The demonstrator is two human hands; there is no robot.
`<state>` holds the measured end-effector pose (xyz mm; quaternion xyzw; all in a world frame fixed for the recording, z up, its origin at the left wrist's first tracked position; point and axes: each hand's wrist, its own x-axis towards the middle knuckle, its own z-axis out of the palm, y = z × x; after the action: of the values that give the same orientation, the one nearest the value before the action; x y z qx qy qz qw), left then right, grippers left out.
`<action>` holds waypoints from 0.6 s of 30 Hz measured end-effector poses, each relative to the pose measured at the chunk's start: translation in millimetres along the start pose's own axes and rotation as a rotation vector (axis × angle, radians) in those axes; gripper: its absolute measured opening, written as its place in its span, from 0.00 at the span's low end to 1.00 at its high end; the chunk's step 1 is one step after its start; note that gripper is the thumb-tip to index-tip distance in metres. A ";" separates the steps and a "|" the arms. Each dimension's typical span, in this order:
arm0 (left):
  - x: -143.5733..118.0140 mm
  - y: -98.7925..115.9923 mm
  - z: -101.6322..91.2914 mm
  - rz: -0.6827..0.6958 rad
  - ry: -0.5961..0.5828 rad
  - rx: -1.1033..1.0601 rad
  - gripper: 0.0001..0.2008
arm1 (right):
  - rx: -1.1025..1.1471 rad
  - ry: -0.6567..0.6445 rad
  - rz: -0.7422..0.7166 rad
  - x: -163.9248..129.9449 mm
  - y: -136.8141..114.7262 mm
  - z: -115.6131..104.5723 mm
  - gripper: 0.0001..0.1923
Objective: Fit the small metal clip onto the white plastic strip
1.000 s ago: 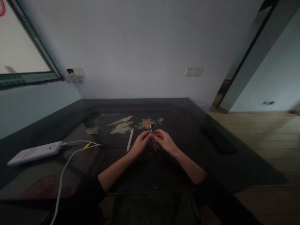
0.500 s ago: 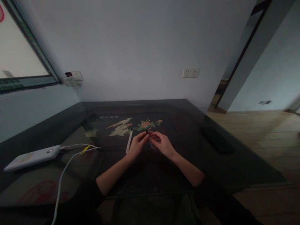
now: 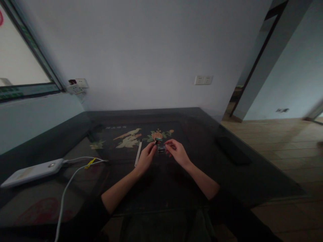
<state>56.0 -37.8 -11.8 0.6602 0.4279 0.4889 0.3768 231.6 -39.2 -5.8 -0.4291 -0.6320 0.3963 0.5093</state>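
My left hand (image 3: 147, 154) is closed on a razor (image 3: 158, 139), its T-shaped head with a greenish strip pointing up and away from me. Just to the right, the thumb and fingers of my right hand (image 3: 176, 152) pinch the edge of a small clear case (image 3: 162, 149) with dark and silvery bands. The case is too small and dim to show what is inside. Beside my left hand, a slim white bar (image 3: 138, 154) with a dark far end lies on the black table (image 3: 151, 188). The razor's handle is mostly hidden by my left fingers.
A white power bank (image 3: 32, 172) with a white cable (image 3: 66, 191) and yellow tag lies at the left. A dark flat object (image 3: 232, 150) lies on the right side. Wall sockets (image 3: 203, 80) sit above the table's far edge.
My hands have moved slightly apart. The razor head has turned and come a little nearer, and the clear case now shows between my hands. The view has shifted slightly.
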 end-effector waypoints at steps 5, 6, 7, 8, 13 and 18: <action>-1.3 0.7 -0.9 0.057 -0.061 0.088 0.24 | 0.045 -0.005 0.028 3.3 6.2 -1.7 0.11; -2.1 1.6 -1.0 0.052 -0.071 0.094 0.24 | 0.054 -0.005 0.029 3.8 7.1 -1.9 0.11; -2.9 2.3 -1.0 0.047 -0.083 0.092 0.25 | 0.062 -0.005 0.029 4.3 7.8 -1.9 0.12; -3.5 2.8 -0.9 0.047 -0.093 0.084 0.25 | 0.070 -0.005 0.030 4.6 8.3 -1.8 0.12; -3.1 -0.6 -0.6 0.074 -0.090 0.064 0.23 | 0.129 -0.026 0.043 5.1 7.8 -1.1 0.15; -3.0 1.5 -2.7 0.103 -0.072 0.116 0.23 | 0.174 -0.054 0.062 4.4 3.3 -1.1 0.19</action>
<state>53.2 -41.0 -10.8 0.7191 0.4073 0.4581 0.3272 232.6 -33.9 -7.4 -0.3916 -0.5951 0.4766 0.5151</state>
